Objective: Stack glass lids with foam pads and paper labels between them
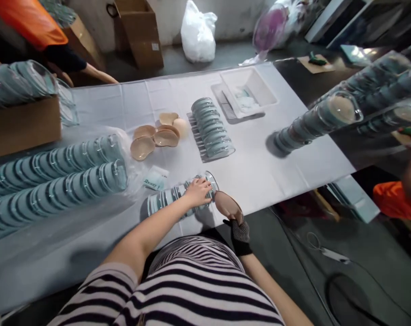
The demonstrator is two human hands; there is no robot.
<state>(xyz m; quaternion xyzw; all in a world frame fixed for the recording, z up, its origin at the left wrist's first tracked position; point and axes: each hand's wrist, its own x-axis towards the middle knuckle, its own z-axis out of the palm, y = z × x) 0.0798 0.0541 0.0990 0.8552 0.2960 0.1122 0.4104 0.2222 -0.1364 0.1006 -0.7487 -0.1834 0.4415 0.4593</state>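
My bare left hand [199, 192] curls over the right end of a short row of clear round plastic cases [168, 199] with pale green insides, lying near the table's front edge. In a dark dotted glove, my right hand [239, 231] grips a beige bra cup [228, 204] by its lower edge, close beside the end of that row. Beyond my left hand lie several loose beige bra cups [166, 137] in a small cluster. A small printed white packet [156, 178] rests between the cluster and the row.
Another row of cases [214, 131] lies mid-table, near a white tray [256, 108] holding packets. A tall stack [303, 129] rises at right. Long rows [56, 190] and a cardboard box [22, 127] fill the left. A person's arm [97, 73] shows across the table; an orange sleeve [395, 199] is at right.
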